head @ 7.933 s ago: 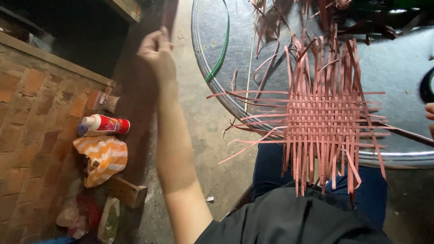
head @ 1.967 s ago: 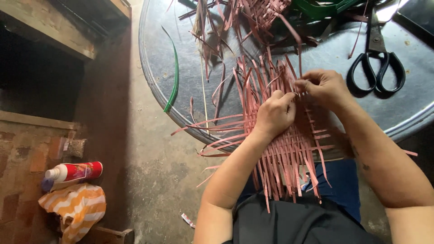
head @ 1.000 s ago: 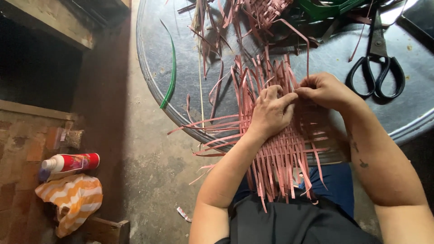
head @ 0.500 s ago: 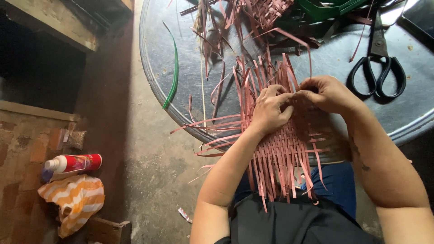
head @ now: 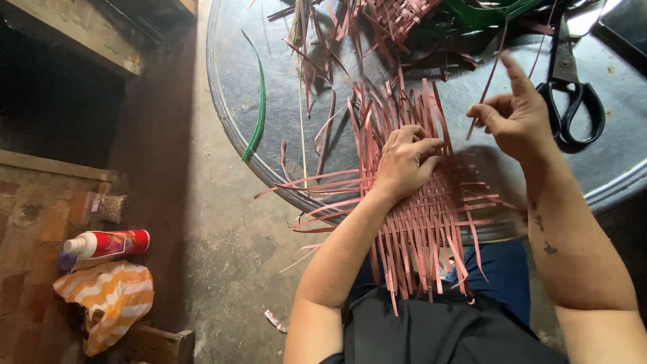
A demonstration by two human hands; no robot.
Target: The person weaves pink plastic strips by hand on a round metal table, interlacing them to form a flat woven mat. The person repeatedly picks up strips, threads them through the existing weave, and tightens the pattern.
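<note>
Here, left hand pressed flat on woven pink mat, right hand raised beside — pinching one strip, fingers half-curled.

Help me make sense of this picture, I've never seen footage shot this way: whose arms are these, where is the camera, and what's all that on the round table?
The camera sits on a person's head, looking down at their own bare arms. The left hand presses flat on a half-woven mat of pink strips lying over the edge of a round metal table. The right hand is lifted, pinching one thin pink strip. Black scissors, a green strip and loose strips lie on the table. On the floor: a red bottle and striped cloth.
</note>
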